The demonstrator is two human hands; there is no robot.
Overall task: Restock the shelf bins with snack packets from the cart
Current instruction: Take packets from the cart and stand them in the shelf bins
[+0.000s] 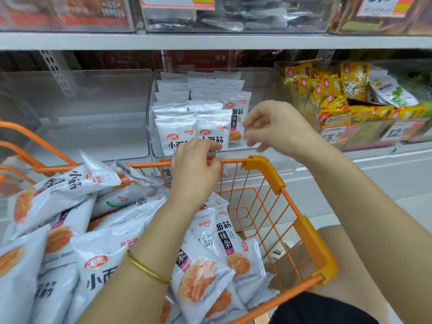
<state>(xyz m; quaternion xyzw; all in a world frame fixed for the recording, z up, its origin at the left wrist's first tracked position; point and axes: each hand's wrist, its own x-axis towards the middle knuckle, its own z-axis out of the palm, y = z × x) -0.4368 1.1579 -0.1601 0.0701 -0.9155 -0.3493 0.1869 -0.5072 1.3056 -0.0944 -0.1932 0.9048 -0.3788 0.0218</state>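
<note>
The snack packets (pixel 211 134) are standing in rows in the middle shelf bin (pixel 261 94), and many more are lying heaped in the orange cart (pixel 261 167) below. The left hand (pixel 196 169) is hovering at the front row with fingers curled; blur is hiding whether its grip is closing on a packet. The right hand (pixel 278 127) is hanging just beside the rightmost packet, its grip loose and apart, holding nothing. The packets are looking light, soft and slick, so pinching a crimped top edge is probably the safest hold.
</note>
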